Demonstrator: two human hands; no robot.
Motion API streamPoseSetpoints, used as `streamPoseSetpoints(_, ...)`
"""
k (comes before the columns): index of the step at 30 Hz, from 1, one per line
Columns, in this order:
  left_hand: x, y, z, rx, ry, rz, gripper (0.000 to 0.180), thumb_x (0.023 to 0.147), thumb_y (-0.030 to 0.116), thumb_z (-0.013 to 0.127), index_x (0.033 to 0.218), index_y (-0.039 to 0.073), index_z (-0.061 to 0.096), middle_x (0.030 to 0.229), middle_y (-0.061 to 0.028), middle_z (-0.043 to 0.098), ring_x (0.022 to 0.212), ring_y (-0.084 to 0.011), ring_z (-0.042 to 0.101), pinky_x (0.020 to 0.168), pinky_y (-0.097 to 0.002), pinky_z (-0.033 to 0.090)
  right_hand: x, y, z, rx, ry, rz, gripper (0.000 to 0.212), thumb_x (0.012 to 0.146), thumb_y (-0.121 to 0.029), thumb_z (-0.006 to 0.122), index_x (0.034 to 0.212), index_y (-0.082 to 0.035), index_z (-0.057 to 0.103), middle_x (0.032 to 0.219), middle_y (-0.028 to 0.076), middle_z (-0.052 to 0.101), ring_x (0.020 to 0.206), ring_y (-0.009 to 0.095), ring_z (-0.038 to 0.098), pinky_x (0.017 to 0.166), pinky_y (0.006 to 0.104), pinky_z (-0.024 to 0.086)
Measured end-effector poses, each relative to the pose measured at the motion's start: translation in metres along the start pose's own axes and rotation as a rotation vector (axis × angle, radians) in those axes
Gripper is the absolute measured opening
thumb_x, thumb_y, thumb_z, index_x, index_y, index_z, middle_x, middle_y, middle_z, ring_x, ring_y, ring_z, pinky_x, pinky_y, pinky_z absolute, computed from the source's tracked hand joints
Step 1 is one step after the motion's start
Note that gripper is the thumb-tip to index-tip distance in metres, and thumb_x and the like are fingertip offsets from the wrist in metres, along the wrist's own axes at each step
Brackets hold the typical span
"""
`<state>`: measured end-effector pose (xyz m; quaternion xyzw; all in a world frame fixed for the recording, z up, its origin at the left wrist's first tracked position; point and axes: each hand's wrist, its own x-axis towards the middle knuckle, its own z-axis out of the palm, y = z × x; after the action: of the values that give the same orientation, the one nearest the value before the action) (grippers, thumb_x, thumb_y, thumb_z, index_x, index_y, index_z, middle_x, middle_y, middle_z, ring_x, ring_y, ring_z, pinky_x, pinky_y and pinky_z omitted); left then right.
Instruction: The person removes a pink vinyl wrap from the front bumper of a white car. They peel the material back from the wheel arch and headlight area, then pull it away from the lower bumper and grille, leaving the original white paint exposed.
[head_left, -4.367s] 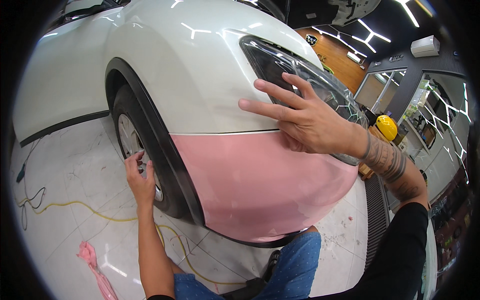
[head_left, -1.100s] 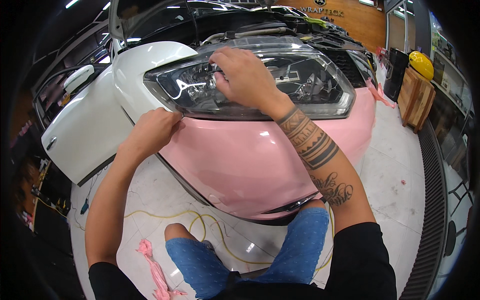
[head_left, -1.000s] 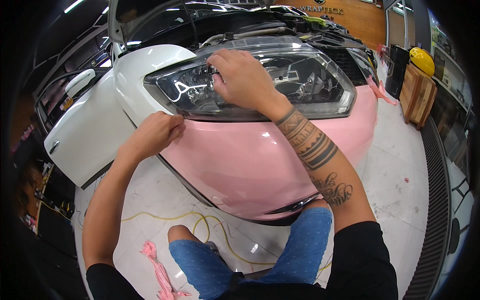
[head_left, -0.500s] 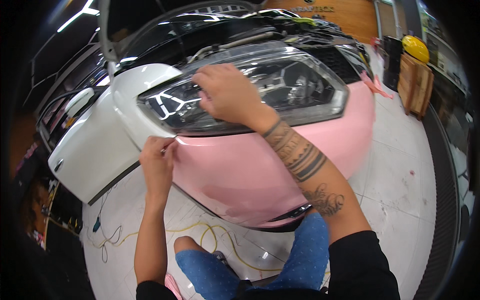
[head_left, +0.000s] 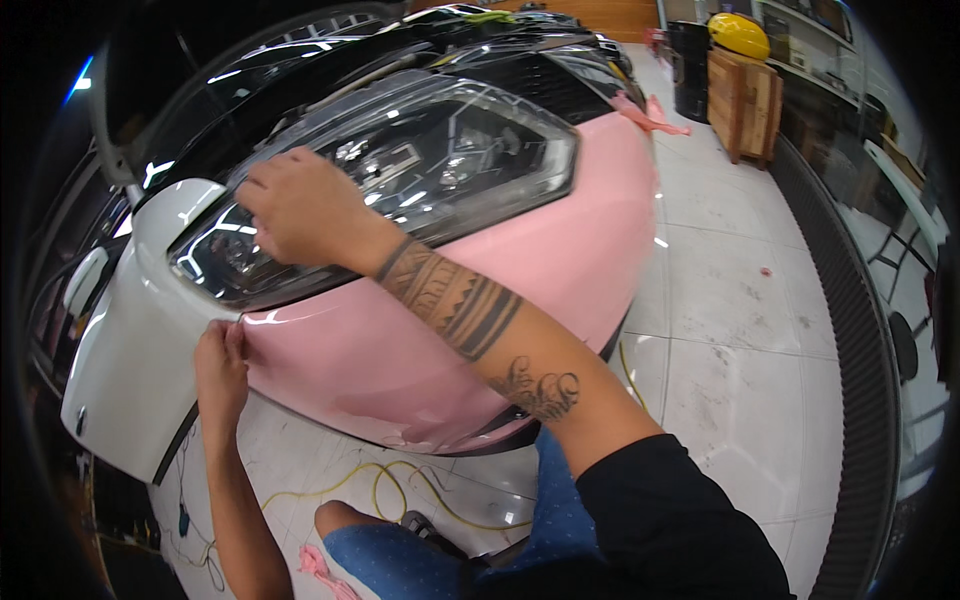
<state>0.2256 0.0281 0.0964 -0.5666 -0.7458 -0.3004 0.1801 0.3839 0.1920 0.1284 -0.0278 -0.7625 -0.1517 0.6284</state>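
Note:
A car bumper (head_left: pixel 390 350) covered in glossy pink film curves across the middle in front of me. Above it sits the large clear headlight (head_left: pixel 480 150). My left hand (head_left: pixel 221 365) is at the bumper's left upper corner, thumb and fingers pinched together against the pink edge beside the white fender (head_left: pixel 140 340). Whatever lies between those fingertips is too small to tell. My right hand (head_left: pixel 305 205) is bent over the left part of the headlight with its fingers curled in. Its fingertips are turned away, so anything in them is hidden.
Loose pink film (head_left: pixel 655 115) hangs off the bumper's far end. A crumpled pink scrap (head_left: pixel 322 570) and a yellow hose (head_left: pixel 385 485) lie on the tiled floor. At the back right stand a wooden crate (head_left: pixel 745 105) with a yellow helmet-like object (head_left: pixel 740 36) on top and a black bin (head_left: pixel 690 70).
My view has shifted right, so the car appears farther left. My left hand stays pinched at the bumper corner, and the right hand remains curled over the headlight.

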Motion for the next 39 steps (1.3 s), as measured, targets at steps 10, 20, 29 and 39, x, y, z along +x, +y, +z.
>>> streamPoseSetpoints(10,0.025,0.029,-0.041,0.131,-0.43,0.013,0.034,0.088,0.02,0.053,0.065,-0.006,0.053,0.052,-0.013,0.052,0.043,-0.0217,0.052,0.048,-0.0359,0.043,-0.002,0.004,0.003,0.06,-0.009,-0.005,0.02,0.072,-0.013,0.058,0.09,-0.005,0.059,0.089,0.009,0.059,0.087,0.025,0.057,0.081,0.0361,0.042)
streamPoseSetpoints(20,0.023,0.002,-0.017,-0.351,-0.352,-0.018,0.024,0.077,0.008,0.051,0.055,0.001,0.048,0.051,0.0015,0.048,0.046,-0.0046,0.035,0.043,-0.0237,0.028,-0.001,0.006,0.004,0.004,-0.015,-0.015,0.019,0.07,-0.02,0.061,0.084,-0.006,0.059,0.086,0.009,0.06,0.086,0.024,0.057,0.08,0.0355,0.042)
streamPoseSetpoints(29,0.015,0.02,-0.017,-0.894,-0.392,-0.347,0.025,0.08,0.01,0.053,0.056,0.007,0.048,0.052,0.001,0.044,0.041,-0.0053,0.031,0.039,-0.0214,0.023,0.001,0.005,0.002,-0.022,-0.06,-0.026,0.021,0.071,-0.02,0.06,0.087,-0.007,0.058,0.089,0.008,0.059,0.087,0.023,0.057,0.08,0.0357,0.041)
streamPoseSetpoints(39,-0.012,-0.002,0.01,-1.249,-0.3,-0.281,0.024,0.087,0.016,0.049,0.064,0.008,0.049,0.055,0.0056,0.04,0.044,-0.0035,0.03,0.039,-0.0213,0.021,0.013,-0.047,-0.004,0.163,-0.187,0.186,0.013,0.073,-0.012,0.058,0.079,-0.002,0.06,0.077,0.013,0.06,0.076,0.031,0.059,0.068,0.0417,0.045)
